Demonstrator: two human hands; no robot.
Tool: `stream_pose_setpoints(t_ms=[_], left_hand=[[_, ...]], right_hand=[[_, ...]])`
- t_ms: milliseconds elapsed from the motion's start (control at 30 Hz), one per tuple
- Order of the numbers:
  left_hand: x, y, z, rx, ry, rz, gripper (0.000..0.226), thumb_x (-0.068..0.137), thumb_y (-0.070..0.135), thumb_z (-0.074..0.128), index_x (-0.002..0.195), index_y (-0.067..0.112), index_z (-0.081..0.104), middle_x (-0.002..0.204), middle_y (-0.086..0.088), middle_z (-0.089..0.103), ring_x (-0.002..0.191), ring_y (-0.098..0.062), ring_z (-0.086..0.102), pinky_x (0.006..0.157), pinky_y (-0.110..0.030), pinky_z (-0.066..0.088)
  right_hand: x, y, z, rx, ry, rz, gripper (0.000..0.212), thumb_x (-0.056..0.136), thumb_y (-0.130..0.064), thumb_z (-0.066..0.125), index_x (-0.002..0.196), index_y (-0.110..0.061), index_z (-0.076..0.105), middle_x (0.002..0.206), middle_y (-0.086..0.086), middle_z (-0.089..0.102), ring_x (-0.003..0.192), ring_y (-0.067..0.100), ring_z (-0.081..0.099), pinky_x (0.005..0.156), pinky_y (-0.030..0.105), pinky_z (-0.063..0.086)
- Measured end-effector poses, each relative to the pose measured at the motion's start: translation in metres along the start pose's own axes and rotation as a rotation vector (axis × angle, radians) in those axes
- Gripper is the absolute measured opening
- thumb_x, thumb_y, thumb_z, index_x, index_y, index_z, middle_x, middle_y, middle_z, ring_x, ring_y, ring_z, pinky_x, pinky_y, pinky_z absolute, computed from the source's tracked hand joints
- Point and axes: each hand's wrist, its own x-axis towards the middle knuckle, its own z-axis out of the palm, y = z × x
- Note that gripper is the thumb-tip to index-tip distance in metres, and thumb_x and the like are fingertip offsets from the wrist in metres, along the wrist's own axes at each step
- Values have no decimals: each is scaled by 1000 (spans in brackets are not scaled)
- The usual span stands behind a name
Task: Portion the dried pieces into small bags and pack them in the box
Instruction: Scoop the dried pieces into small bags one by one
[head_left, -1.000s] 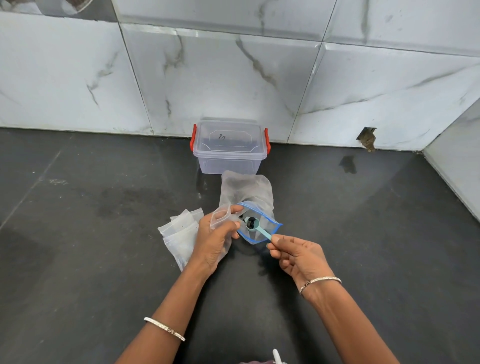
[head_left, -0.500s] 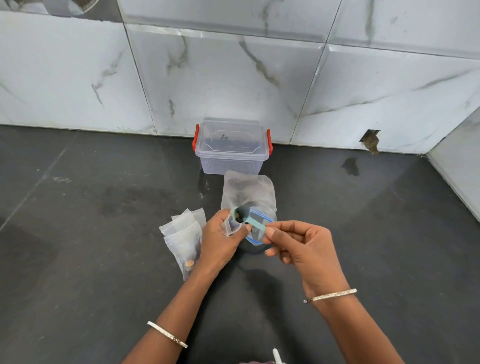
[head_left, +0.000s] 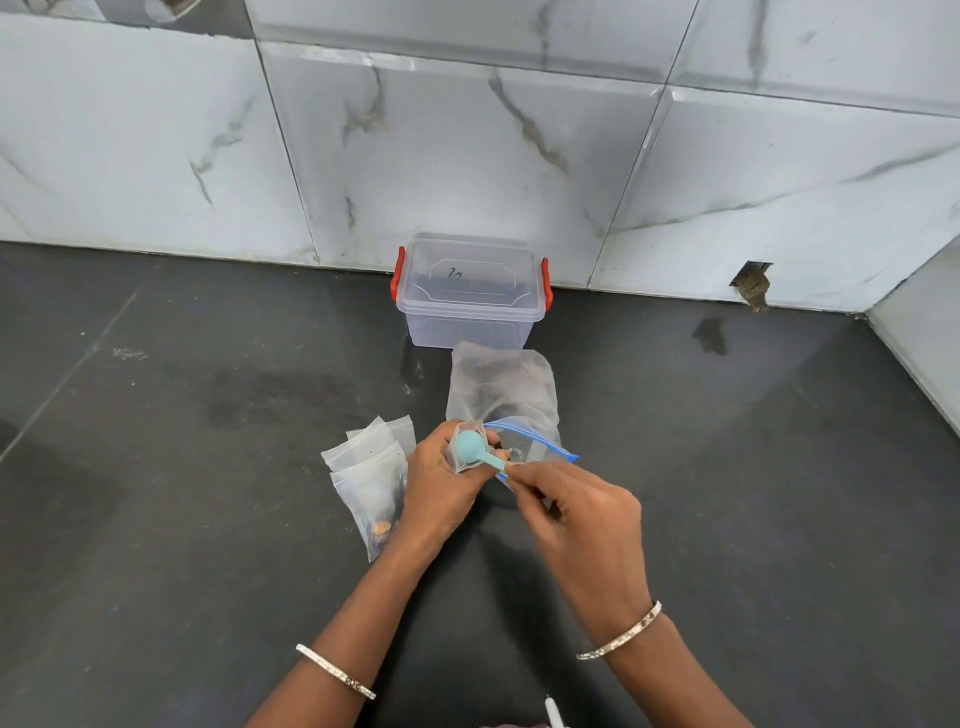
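The small bag (head_left: 459, 464) is sitting in front of the box (head_left: 470, 291), on the near side of it and a little toward the person, and the left hand (head_left: 441, 486) is gripping it with fingers curled round its sides, holding the mouth upward. A second ago the teal scoop (head_left: 470, 447) was dipping into the blue-rimmed zip bag (head_left: 540, 453); now it is lying turned over at the small bag's mouth with the back of its bowl facing up, and the right hand (head_left: 582, 514) is pinching the handle end. That suggests one portion is being tipped in, though the pieces themselves are hidden under the bowl. The zip bag is gaping open just beside the hands, between them and the box, with a crumpled clear bag (head_left: 504, 387) behind it nearly touching the box front. A pile of small bags (head_left: 371, 470) is lying front-left of the box, one showing something dark and orange inside. The box is standing against the tiled wall (head_left: 467, 156) with its lid on and red latches (head_left: 396, 273) at the sides, so it is probably needing to be opened before any packing. The soft small bag is likely sagging shut if the grip loosens.
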Motion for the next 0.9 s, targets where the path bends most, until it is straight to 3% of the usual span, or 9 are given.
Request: stream_pose_setpoints(t_ms=[100,200,300,433,567,700,833,900], left_hand=[[1,-1,-1,-5,-8,2,20,81,17,84,98,19,75,97,1,77,94,-16,73,88,-37,61],[2,-3,0,23,-11,-17,25,83,17,82,106,18,72,101,0,77,97,-17,73,90,-41,61],[1,-2,2,41,7,-9,24,85,18,81,107,19,71,101,2,76,94,-13,71,87,-37,61],[1,-1,3,26,19,2,24,84,19,81,107,18,73,98,-1,76,88,-5,67,78,-25,56],[1,-2,3,14,10,-12,18,86,18,79,102,23,75,100,7,77,93,-6,70,82,-23,59],[2,-3,1,-45,-1,-30,19,86,10,75,96,26,76,93,4,76,88,-17,71,83,-28,57],[0,-2,1,-125,-28,-32,25,77,22,70,98,34,77,101,4,77,94,-22,71,85,-28,53],[1,-3,1,-160,-37,-37,30,74,24,69,101,36,77,107,2,77,98,-25,70,85,-30,52]], right_hand=[[5,-5,-3,282,-4,364,18,75,-13,83,86,-26,80,72,-16,75,63,0,69,65,13,54],[12,-5,-11,668,-35,710,13,75,-8,82,86,-14,80,72,0,77,62,17,74,52,17,49],[15,1,-20,892,-64,936,13,76,-6,79,89,-2,77,77,15,76,59,19,71,47,18,40],[16,10,-26,1078,-82,1199,22,72,-10,79,91,-1,76,83,17,76,59,12,69,48,16,42],[14,20,-30,1035,-51,1194,17,78,-8,76,93,-1,75,85,16,76,60,13,69,47,17,42],[13,30,-33,772,-37,1063,6,81,-7,75,85,-4,76,75,13,75,58,15,68,47,20,40],[12,38,-22,341,-65,776,6,78,-12,80,77,-18,77,66,-5,74,60,8,71,54,15,50],[11,40,-11,113,-70,562,6,76,-17,81,78,-23,78,69,-13,74,62,3,70,65,23,56]])
